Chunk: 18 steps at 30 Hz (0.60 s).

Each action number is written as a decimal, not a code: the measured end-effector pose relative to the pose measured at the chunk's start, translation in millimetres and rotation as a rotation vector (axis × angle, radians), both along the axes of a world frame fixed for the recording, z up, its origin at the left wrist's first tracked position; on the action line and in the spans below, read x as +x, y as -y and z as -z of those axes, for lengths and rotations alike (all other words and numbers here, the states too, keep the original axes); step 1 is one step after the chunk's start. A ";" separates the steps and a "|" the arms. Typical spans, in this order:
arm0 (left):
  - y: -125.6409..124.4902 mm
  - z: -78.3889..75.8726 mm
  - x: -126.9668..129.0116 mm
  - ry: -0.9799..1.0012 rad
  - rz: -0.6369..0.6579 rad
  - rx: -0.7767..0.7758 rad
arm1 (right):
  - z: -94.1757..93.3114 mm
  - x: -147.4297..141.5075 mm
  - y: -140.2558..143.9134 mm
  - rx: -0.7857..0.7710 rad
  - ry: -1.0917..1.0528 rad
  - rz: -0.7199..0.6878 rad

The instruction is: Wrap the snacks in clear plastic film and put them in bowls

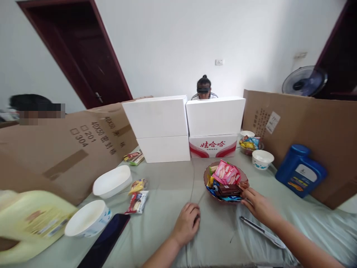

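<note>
My left hand (187, 222) rests as a loose fist on the pale green tablecloth (167, 186), holding nothing. My right hand (258, 206) reaches to the near right rim of a brown glass plate (206, 175), its fingertips touching the rim. The plate is heaped with snack packets: a pink packet (226, 173) on top, dark brown and blue ones below. Whether the fingers grip the rim or only touch it is unclear.
White bowls (112, 181) (88, 219) (262, 159), two loose snack packets (137, 195), a black phone (106, 240), a pen-like tool (262, 231), a yellow jug (30, 219), a blue jug (299, 170). White boxes (184, 126) and cardboard walls (306, 126) enclose the table; two people sit behind them.
</note>
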<state>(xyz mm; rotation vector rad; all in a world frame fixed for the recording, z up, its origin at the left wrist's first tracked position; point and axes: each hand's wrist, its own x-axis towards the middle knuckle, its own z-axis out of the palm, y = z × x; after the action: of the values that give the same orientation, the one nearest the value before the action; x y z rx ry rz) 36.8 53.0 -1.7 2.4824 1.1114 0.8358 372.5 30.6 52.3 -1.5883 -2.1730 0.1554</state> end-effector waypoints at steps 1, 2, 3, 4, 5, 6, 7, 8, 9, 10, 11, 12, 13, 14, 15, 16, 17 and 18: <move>-0.4 -0.1 -0.3 -0.003 0.000 0.001 | 0.9 10.5 10.4 -0.001 -0.013 0.043; -0.7 0.0 -0.7 -0.004 0.001 0.002 | 2.0 20.5 20.4 -0.001 -0.021 0.092; -0.9 0.1 -1.1 -0.006 0.001 0.003 | 3.3 30.2 29.4 0.003 -0.024 0.143; -0.8 0.1 -1.6 -0.008 0.003 0.002 | 4.7 39.6 37.3 0.009 -0.024 0.195; -0.7 0.1 -2.1 -0.010 0.005 0.001 | 6.1 48.6 43.7 0.016 -0.021 0.240; -0.4 0.1 -2.6 -0.012 0.006 0.000 | 7.6 57.3 48.2 0.024 -0.015 0.278; -0.1 0.0 -3.0 -0.015 0.008 -0.003 | 8.9 65.5 50.9 0.032 -0.010 0.311; 0.1 -0.2 -3.3 -0.018 0.010 -0.005 | 10.1 73.1 51.8 0.040 -0.007 0.341; 0.2 -0.4 -3.5 -0.021 0.013 -0.007 | 11.2 79.9 50.9 0.050 -0.008 0.368; 0.1 -0.6 -3.6 -0.023 0.014 -0.008 | 12.2 85.9 48.5 0.059 -0.012 0.389; 0.1 -0.8 -3.6 -0.025 0.013 -0.010 | 13.1 91.1 44.9 0.070 -0.020 0.406; 0.0 -0.9 -3.6 -0.026 0.012 -0.010 | 14.1 95.6 40.5 0.080 -0.031 0.422; -0.1 -0.9 -3.7 -0.025 0.013 -0.009 | 15.1 99.6 35.5 0.090 -0.040 0.434; -0.2 -0.7 -3.8 -0.022 0.014 -0.006 | 16.1 103.1 30.1 0.099 -0.048 0.445; -0.2 -0.4 -3.9 -0.019 0.016 -0.003 | 17.2 106.5 24.7 0.106 -0.053 0.454; -0.3 0.0 -4.1 -0.014 0.018 0.001 | 18.3 109.7 19.4 0.111 -0.056 0.462; -0.4 0.5 -4.4 -0.011 0.020 0.002 | 19.2 113.0 14.2 0.115 -0.057 0.469; -0.6 0.8 -4.7 -0.008 0.023 0.000 | 20.0 116.4 9.3 0.113 -0.057 0.470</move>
<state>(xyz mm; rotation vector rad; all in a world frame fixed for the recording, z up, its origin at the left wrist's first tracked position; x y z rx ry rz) 32.2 53.5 -2.5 2.4957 1.0840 0.8202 488.9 21.3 32.3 -1.9463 -1.6770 -0.0665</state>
